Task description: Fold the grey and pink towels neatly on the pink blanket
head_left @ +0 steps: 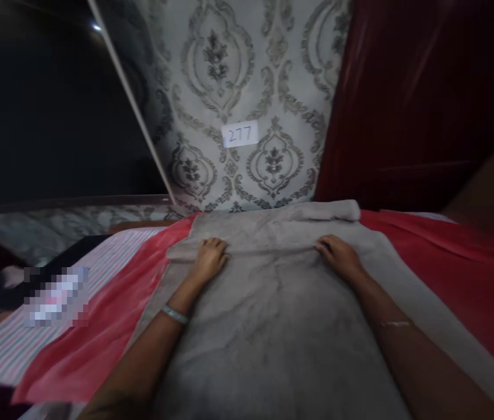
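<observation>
A plush grey blanket [281,326] is spread out in front of me, with a raised fold running across it between my hands. My left hand [212,256] has its fingers curled over the left part of that fold. On the right, my right hand [340,255] pinches the same fold between thumb and fingers. At the far end, a thicker rolled or folded part of the blanket lies toward the right. Underneath is a red cloth [98,326], showing on both sides of the grey one.
A striped sheet [119,256] shows at the left under the red cloth. Patterned wallpaper [273,70] with a paper label [240,134] reading 277 is behind. A large dark screen [54,105] stands at left, a dark red glossy panel [395,105] at right.
</observation>
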{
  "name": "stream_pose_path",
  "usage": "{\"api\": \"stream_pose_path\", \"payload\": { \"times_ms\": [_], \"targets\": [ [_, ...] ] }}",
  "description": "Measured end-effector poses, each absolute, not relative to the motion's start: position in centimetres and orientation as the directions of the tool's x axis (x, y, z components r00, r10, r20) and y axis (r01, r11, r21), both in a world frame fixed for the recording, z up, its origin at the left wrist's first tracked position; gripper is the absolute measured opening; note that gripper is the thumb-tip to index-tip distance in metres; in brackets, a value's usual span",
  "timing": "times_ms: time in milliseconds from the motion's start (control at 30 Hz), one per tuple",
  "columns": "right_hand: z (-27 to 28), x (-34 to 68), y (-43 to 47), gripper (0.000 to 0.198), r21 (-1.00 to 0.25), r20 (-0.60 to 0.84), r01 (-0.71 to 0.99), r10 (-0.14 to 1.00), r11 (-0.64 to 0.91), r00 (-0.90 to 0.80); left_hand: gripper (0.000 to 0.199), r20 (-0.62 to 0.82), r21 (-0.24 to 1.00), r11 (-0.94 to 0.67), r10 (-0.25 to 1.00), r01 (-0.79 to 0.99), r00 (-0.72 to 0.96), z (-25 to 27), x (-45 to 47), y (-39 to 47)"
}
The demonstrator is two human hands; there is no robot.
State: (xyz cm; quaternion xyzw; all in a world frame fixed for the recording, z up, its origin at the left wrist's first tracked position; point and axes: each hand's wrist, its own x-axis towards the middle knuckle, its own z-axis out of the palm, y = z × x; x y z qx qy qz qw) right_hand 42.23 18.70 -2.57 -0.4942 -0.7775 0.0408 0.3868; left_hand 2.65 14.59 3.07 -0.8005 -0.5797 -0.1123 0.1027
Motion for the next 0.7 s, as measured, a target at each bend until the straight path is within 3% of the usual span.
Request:
{"api": "stream_pose_path", "payload": {
  "times_ms": [167, 300, 533, 700],
  "targets": [
    [-1.8, 44.3, 19.3, 0.012, -0.453, 0.456, 0.769, 0.858, 0.451, -0.235, 0.027, 0.417, -0.034, -0.272, 0.871, 0.962, 0.261, 1.1, 1.8, 16.3],
    [-2.2, 48.4, 20.0, 0.015, -0.444, 0.39, 0.838, 0.91, 0.317, -0.138, 0.029, 0.476, -0.051, -0.311, 0.828, 0.949, 0.297, 0.4, 0.7, 17.1],
    [-3.1, 52.0, 20.6, 0.027, -0.415, 0.39, 0.883, 0.92, 0.222, -0.048, 0.028, 0.546, -0.047, -0.308, 0.789, 0.95, 0.283, -0.5, 0.4, 17.6],
    [-2.1, 51.4, 20.4, 0.016, -0.398, 0.424, 0.886, 0.904, 0.238, -0.052, 0.03, 0.567, -0.045, -0.307, 0.776, 0.951, 0.277, -0.5, 0.5, 17.4]
  ]
}}
